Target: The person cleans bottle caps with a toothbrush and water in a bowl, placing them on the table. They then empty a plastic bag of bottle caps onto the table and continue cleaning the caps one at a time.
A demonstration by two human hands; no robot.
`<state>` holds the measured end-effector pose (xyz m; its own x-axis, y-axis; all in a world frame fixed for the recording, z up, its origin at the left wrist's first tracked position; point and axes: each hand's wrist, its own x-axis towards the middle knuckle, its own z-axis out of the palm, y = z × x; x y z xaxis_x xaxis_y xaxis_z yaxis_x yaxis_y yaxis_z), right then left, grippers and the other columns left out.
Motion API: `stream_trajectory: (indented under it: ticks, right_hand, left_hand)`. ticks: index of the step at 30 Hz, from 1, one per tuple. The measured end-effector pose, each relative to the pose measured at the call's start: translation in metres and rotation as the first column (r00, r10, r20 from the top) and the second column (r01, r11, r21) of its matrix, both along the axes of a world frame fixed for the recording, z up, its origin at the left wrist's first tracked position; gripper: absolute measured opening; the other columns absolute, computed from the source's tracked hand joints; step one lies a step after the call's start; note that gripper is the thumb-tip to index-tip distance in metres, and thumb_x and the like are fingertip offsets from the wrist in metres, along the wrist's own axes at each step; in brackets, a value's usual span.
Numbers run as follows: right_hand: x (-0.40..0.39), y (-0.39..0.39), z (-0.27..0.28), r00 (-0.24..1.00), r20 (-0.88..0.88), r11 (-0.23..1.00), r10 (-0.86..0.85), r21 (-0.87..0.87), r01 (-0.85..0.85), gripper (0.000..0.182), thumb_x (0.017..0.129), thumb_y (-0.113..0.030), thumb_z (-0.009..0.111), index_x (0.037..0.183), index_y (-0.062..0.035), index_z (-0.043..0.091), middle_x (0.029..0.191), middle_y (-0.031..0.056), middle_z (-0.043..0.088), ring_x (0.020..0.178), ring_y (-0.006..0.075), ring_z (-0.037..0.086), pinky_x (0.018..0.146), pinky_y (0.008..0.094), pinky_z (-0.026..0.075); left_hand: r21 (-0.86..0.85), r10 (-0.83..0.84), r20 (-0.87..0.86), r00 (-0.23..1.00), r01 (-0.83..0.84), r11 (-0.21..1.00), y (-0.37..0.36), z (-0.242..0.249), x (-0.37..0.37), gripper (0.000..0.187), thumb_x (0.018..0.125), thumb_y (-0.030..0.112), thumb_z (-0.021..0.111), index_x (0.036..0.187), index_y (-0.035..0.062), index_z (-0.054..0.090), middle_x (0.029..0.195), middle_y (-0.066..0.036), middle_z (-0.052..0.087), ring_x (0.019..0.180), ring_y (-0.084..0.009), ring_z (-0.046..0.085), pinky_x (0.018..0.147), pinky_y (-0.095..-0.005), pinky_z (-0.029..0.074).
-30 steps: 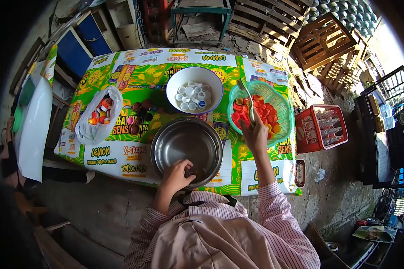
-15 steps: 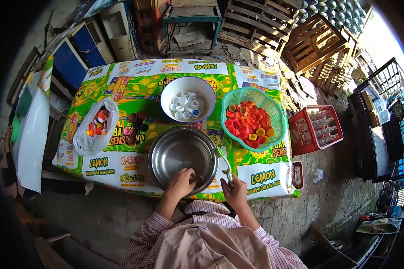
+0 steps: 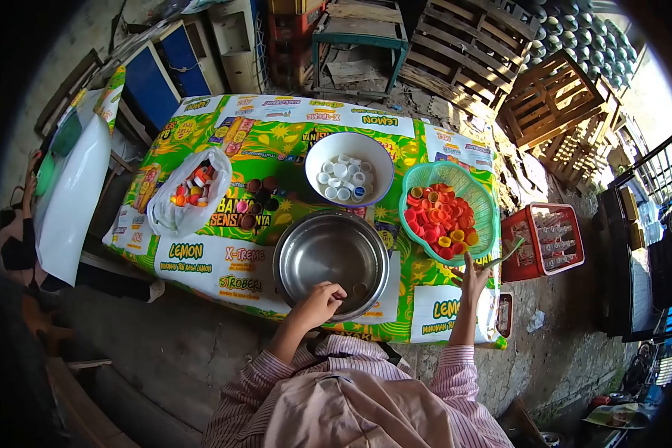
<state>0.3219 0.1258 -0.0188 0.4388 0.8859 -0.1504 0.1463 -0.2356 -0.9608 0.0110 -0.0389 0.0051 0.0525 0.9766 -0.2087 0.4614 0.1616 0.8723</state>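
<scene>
Brush (image 3: 505, 256), slim and partly green, is with the right hand (image 3: 472, 281), to the right of the steel bowl (image 3: 306, 250). The fingers of this hand are rather spread, and it seems to grip the handle lightly near the thumb, probably so that the brush can be turned with ease. The left hand (image 3: 319, 303) is at the near side of the steel bowl, its fingers curled inward over the rim; whether they pinch something small, I cannot tell. This bowl stands closest to the body, I think because it is then in comfortable reach.

Just beyond the steel bowl is the white bowl (image 3: 349, 145) with white caps (image 3: 343, 172). To its right and a little farther, the green basket (image 3: 488, 215) contains red caps (image 3: 442, 213) and some yellow ones. To its left, dark caps (image 3: 255, 185) lie loose on the counter (image 3: 201, 265), and past them the plastic bag (image 3: 166, 215) holds mixed caps (image 3: 194, 196). Separate containers presumably keep the colours from mixing. Far right of the steel bowl, off the counter, is the red crate (image 3: 520, 250).
</scene>
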Motion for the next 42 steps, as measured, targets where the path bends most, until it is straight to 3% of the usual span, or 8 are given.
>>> stream_trajectory:
  ticks: [5,7,13,21,23,30,36,42]
  right_hand:
    - [-0.004,0.016,-0.015,0.931,-0.359,0.995,0.061,-0.054,-0.086,0.050,0.077,-0.015,0.065,0.109,0.0081,0.034,0.100,0.0202,0.048,0.064,0.0250,0.062,0.049,0.0361,0.057]
    - [-0.010,0.015,-0.021,0.937,-0.348,1.000,0.000,0.015,0.005,0.032,0.080,-0.009,0.059,0.100,0.0027,0.038,0.073,0.0110,0.052,0.050,0.0223,0.060,0.051,0.0370,0.057]
    - [0.002,0.008,-0.030,0.892,-0.435,0.991,0.122,0.097,-0.088,0.041,0.079,-0.007,0.057,0.110,0.0027,0.033,0.099,0.0136,0.047,0.072,0.0224,0.060,0.058,0.0393,0.058]
    - [0.012,-0.027,0.001,0.995,-0.092,0.999,-0.040,0.022,0.042,0.041,0.080,-0.030,0.065,0.090,-0.0013,0.038,0.081,0.0109,0.050,0.050,0.0124,0.053,0.037,0.0228,0.039]
    - [0.000,-0.039,-0.001,0.830,0.447,0.785,-0.333,0.619,-0.019,0.032,0.089,-0.028,0.054,0.083,0.0006,0.042,0.061,0.0034,0.045,0.049,0.0076,0.042,0.043,0.0226,0.033]
    - [-0.072,-0.127,0.059,0.748,0.318,0.790,0.582,-0.006,-0.613,0.018,0.091,-0.015,0.045,0.083,0.0007,0.045,0.056,0.0109,0.045,0.046,0.0196,0.043,0.046,0.0351,0.032]
    - [-0.109,-0.153,0.078,0.589,0.403,0.611,0.700,0.089,-0.787,0.042,0.085,-0.004,0.050,0.126,-0.0074,0.045,0.065,0.0159,0.052,0.051,0.0297,0.049,0.050,0.0373,0.040]
    - [-0.103,-0.143,0.062,0.419,0.463,0.483,0.781,-0.023,-0.875,0.052,0.083,0.000,0.048,0.132,-0.0131,0.039,0.081,0.0233,0.059,0.067,0.0363,0.059,0.056,0.0404,0.044]
  left_hand:
    - [0.062,0.104,0.095,0.990,-0.110,0.992,-0.004,0.000,-0.003,0.020,0.081,-0.001,0.053,0.101,-0.0016,0.058,0.096,-0.012,0.062,0.087,-0.0187,0.062,0.077,-0.0276,0.049]
    - [0.058,0.220,0.167,0.961,-0.232,0.971,-0.006,0.004,-0.005,0.023,0.081,-0.001,0.054,0.103,-0.0011,0.056,0.092,-0.014,0.063,0.087,-0.0216,0.063,0.076,-0.0288,0.050]
    - [0.097,0.275,0.255,0.927,-0.308,0.947,-0.006,0.002,-0.008,0.025,0.082,-0.002,0.054,0.107,-0.0010,0.054,0.098,-0.012,0.061,0.088,-0.0174,0.062,0.075,-0.0261,0.051]
    - [-0.198,0.348,0.736,0.581,-0.307,0.931,0.002,-0.009,-0.005,0.030,0.089,0.004,0.049,0.119,0.0026,0.049,0.113,-0.005,0.052,0.098,-0.0122,0.055,0.086,-0.0260,0.049]
    - [-0.314,0.401,0.824,0.400,-0.267,0.911,0.004,-0.009,-0.005,0.029,0.090,0.005,0.047,0.120,0.0034,0.048,0.114,-0.006,0.052,0.100,-0.0138,0.055,0.091,-0.0273,0.047]
    - [-0.267,0.309,0.939,0.150,-0.250,0.931,0.007,0.005,-0.007,0.027,0.092,0.005,0.043,0.119,0.0033,0.045,0.119,-0.009,0.051,0.116,-0.0242,0.047,0.095,-0.0268,0.044]
    - [-0.197,0.233,0.964,0.128,-0.242,0.950,0.012,0.005,-0.009,0.028,0.091,0.007,0.045,0.119,0.0052,0.045,0.123,-0.012,0.049,0.116,-0.0231,0.047,0.095,-0.0268,0.044]
    - [-0.158,0.213,0.953,0.216,-0.247,0.956,0.016,-0.002,-0.006,0.028,0.090,0.005,0.048,0.118,0.0066,0.049,0.122,-0.008,0.051,0.111,-0.0162,0.050,0.095,-0.0272,0.043]
